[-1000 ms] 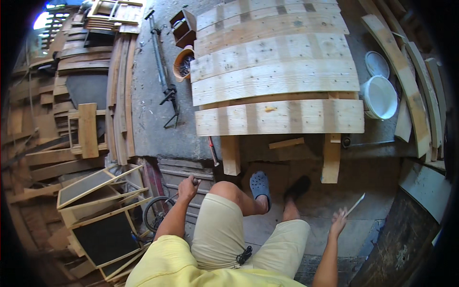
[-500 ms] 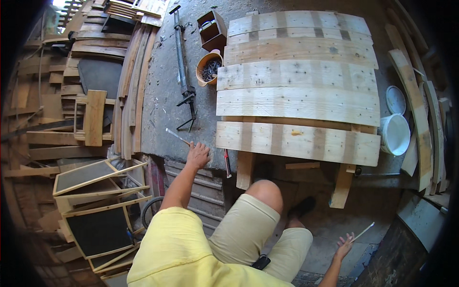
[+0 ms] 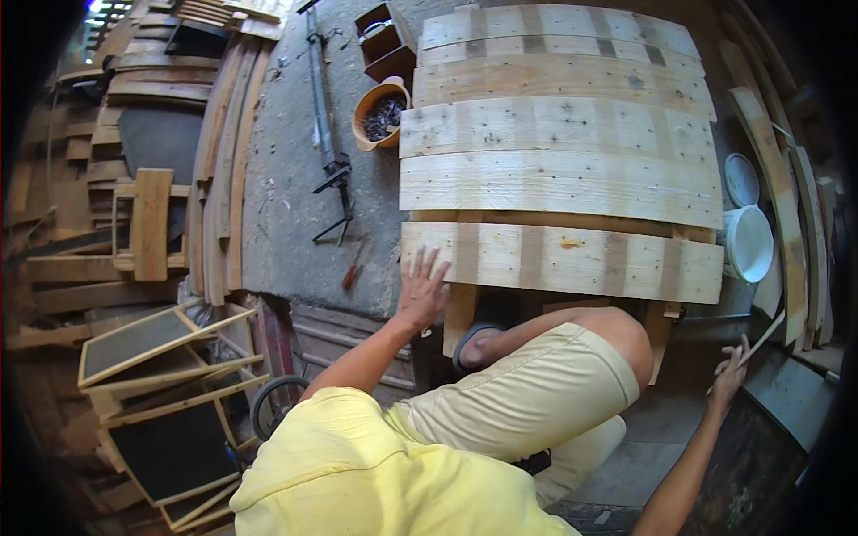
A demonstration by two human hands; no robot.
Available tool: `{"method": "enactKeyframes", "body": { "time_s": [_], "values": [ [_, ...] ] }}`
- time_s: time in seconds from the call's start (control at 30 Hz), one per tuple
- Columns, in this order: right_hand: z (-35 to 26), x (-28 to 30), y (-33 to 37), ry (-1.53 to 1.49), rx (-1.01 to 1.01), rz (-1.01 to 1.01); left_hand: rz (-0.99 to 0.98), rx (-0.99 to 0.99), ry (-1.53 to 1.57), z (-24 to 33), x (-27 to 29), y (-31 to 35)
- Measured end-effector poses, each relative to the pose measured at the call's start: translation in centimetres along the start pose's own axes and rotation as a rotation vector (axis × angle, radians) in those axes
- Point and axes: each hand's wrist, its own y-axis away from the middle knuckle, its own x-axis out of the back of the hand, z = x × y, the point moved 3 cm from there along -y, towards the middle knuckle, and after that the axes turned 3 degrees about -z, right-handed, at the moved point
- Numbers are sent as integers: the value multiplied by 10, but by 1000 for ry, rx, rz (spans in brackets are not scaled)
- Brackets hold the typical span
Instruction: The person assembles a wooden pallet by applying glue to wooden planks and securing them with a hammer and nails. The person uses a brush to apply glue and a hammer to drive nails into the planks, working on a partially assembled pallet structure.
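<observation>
1. The plank table, a low piece of pale boards on short legs, lies ahead of the person; a gap separates its nearest board from the next.
2. The left hand has its fingers spread over the table's near left corner. Whether they touch the wood cannot be told; the flat, open shape would suit steadying or balance.
3. The right hand, out past the table's near right corner, is closed on a thin stick, its pale end pointing away from the body. Held well out to the side, it probably keeps clear of the bent knee, which is at the table's near edge.
4. Close along the table's left edge sits an orange bowl of dark metal bits, with an open box beyond it; both seem placed there for easy reach.
5. Farther left of the table, a long clamp lies on the concrete, perhaps set aside to leave the table free. A small red-handled tool lies nearer the corner.
6. Right of the table are a white bucket, its likely lid and long boards, apparently kept out of the way.
</observation>
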Motion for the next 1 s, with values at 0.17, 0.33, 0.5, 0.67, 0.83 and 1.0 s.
{"method": "enactKeyframes", "body": {
  "time_s": [0.17, 0.33, 0.5, 0.67, 0.83, 1.0],
  "values": [
    [-27, -39, -11, 207, 41, 108, 46, -212, 139, 43, -17, -78],
    [-3, -108, 32, -249, 30, 139, 94, -574, 220, 89, -33, -162],
    [-3, -178, 101, -290, -220, 307, 94, -623, 278, 116, -26, -229],
    [-23, -212, 144, -307, -342, 355, 29, -641, 179, 113, -14, -272],
    [-16, -209, 141, -357, -371, 438, -28, -742, 65, 107, -15, -272],
    [-13, -162, 77, -7, -123, 474, -70, -730, -75, 107, -22, -275]
  ]
}}
